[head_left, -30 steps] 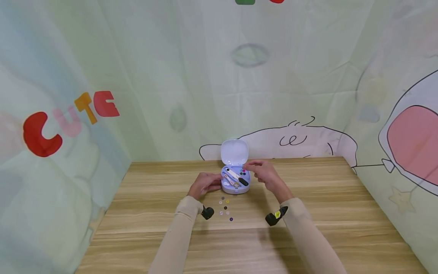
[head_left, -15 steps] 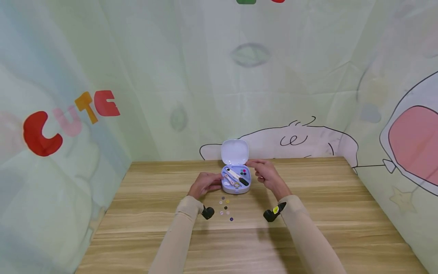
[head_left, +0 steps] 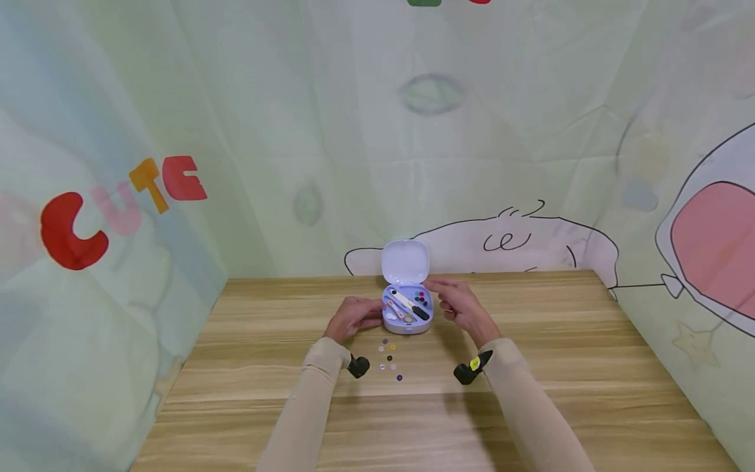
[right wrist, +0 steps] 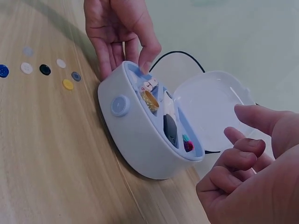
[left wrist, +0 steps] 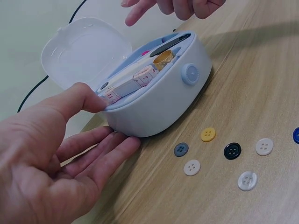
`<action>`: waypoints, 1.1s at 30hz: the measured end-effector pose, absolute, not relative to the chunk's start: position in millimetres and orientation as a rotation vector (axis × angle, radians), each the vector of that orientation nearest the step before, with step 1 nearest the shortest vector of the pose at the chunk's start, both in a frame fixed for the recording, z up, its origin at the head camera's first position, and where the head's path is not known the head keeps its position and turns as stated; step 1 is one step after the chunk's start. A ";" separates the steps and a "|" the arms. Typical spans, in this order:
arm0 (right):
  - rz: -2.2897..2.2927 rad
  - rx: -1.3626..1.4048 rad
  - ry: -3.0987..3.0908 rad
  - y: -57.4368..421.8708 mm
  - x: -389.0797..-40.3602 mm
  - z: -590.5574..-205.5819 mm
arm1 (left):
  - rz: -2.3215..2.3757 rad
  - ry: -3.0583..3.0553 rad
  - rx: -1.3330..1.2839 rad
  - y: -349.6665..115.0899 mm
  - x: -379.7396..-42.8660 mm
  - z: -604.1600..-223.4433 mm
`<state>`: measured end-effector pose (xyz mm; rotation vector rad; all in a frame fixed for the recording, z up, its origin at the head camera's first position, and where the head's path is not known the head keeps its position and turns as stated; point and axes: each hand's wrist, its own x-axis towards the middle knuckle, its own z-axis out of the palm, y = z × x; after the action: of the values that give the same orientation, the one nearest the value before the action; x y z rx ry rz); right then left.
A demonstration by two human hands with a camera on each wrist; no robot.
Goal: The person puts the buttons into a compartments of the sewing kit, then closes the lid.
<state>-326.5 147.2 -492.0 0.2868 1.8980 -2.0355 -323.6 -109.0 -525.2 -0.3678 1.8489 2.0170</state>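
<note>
A white sewing box (head_left: 407,329) with a pale blue inside stands on the table, its lid (head_left: 405,261) raised at the back. My left hand (head_left: 352,318) holds the box's left end, thumb over the rim and fingers against the side. By the back right corner is my right hand (head_left: 462,304), thumb and forefinger apart, other fingers loosely bent, holding nothing. Inside the box lie a rolled tape measure (left wrist: 145,75), a gold thimble (left wrist: 163,60) and a long white tool with a black end (head_left: 420,313). Small coloured pieces (right wrist: 188,144) fill the right compartment.
Several loose buttons lie in front of the box, including a yellow button (left wrist: 208,134), a black button (left wrist: 232,150) and a blue button (right wrist: 3,71). A printed cloth (head_left: 283,196) hangs behind the wooden table (head_left: 265,354).
My right hand has drawn back slightly to the right from above the right compartment, showing more of the coloured pieces. The left hand and the box have stayed in place.
</note>
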 end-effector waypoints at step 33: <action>-1.806 -0.046 2.114 136.8 -281.7 -506.2 | 2.034 1.845 -0.360 -107.2 -323.8 -526.6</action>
<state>-281.7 136.8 -506.2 -0.0458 2.1141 -1.8060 -323.8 -107.2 -526.6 -0.3600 1.8453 2.0338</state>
